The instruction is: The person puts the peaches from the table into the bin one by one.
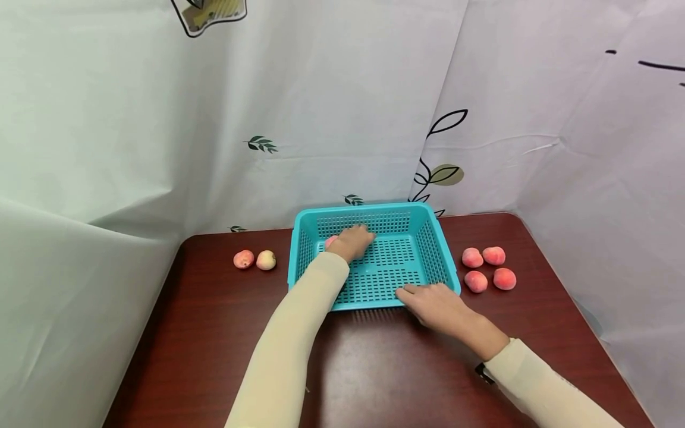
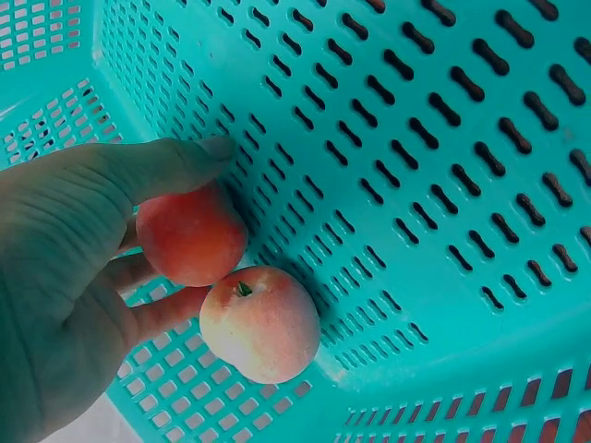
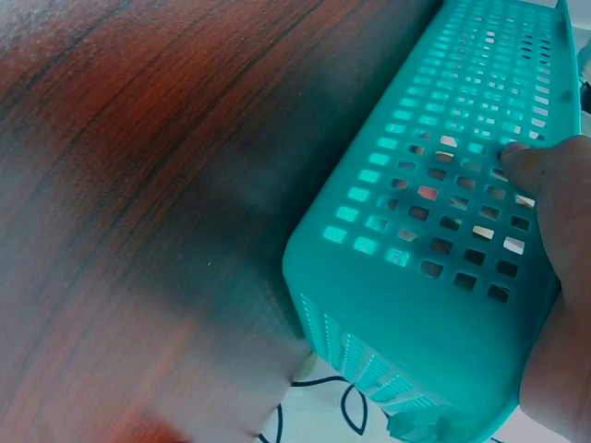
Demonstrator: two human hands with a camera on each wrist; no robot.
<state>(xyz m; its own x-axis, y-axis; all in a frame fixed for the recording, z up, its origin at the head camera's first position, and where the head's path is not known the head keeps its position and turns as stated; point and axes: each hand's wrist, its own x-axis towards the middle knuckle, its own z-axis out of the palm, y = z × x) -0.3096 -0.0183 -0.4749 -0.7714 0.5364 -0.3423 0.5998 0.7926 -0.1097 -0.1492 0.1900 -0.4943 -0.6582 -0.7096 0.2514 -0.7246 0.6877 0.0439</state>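
A turquoise perforated plastic basket [image 1: 396, 252] stands at the back middle of the table. Inside it, my left hand [image 1: 354, 242] holds a red peach [image 2: 192, 235], thumb across its near side and fingers behind. A paler pink peach [image 2: 260, 325] with a small green bit at its stem lies right beside the red one, by the fingertips. In the head view one pink peach [image 1: 331, 241] shows next to this hand. My right hand [image 1: 436, 306] grips the basket's front rim near its right corner, with the thumb against the outer wall [image 3: 416, 212] in the right wrist view.
Several red peaches [image 1: 475, 282] sit on the dark wooden table [image 1: 235, 345] right of the basket. To its left lie a reddish peach [image 1: 243, 259] and a pale yellowish one [image 1: 266, 260]. A white printed cloth [image 1: 332, 107] hangs close behind the table.
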